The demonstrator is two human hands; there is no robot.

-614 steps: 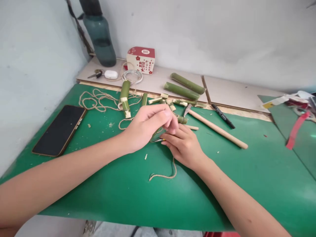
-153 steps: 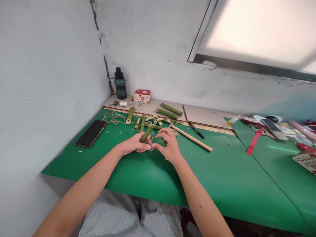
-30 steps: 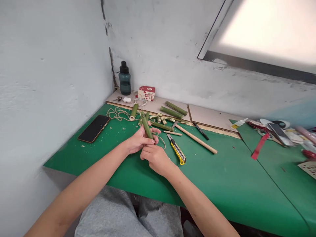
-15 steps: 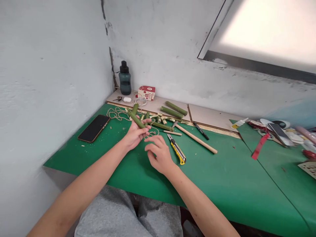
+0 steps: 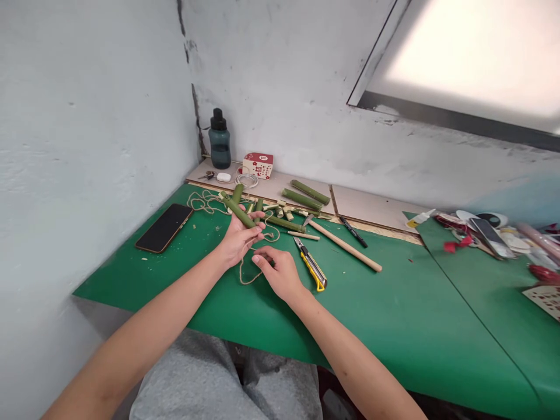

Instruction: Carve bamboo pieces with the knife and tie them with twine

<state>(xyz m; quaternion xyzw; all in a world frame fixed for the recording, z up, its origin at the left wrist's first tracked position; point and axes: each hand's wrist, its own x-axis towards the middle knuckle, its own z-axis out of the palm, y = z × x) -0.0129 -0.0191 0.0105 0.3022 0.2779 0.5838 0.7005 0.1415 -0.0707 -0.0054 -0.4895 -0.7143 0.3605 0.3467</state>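
My left hand (image 5: 240, 236) is closed around a green bamboo piece (image 5: 238, 211), which crosses other short bamboo lengths. My right hand (image 5: 276, 267) is closed just to the right of it, with thumb and fingers pinched on a thin twine (image 5: 249, 283). A loop of this twine hangs between the two hands over the green tabletop. More twine (image 5: 205, 201) lies in loose coils beyond the left hand. Just right of my right hand is a yellow utility knife (image 5: 312, 268) with its blade out.
A hammer (image 5: 345, 244), a marker (image 5: 353, 231) and a thin stick (image 5: 303, 235) lie to the right. Bamboo tubes (image 5: 301, 199) rest at the back. A phone (image 5: 164, 227) lies left; a bottle (image 5: 220, 140) and a small box (image 5: 258, 165) stand near the wall. Craft supplies (image 5: 494, 233) crowd the far right.
My right hand has closed from loosely curled fingers into a pinch on the twine and moved slightly left. A twine loop now hangs below the left hand. The left hand keeps its hold.
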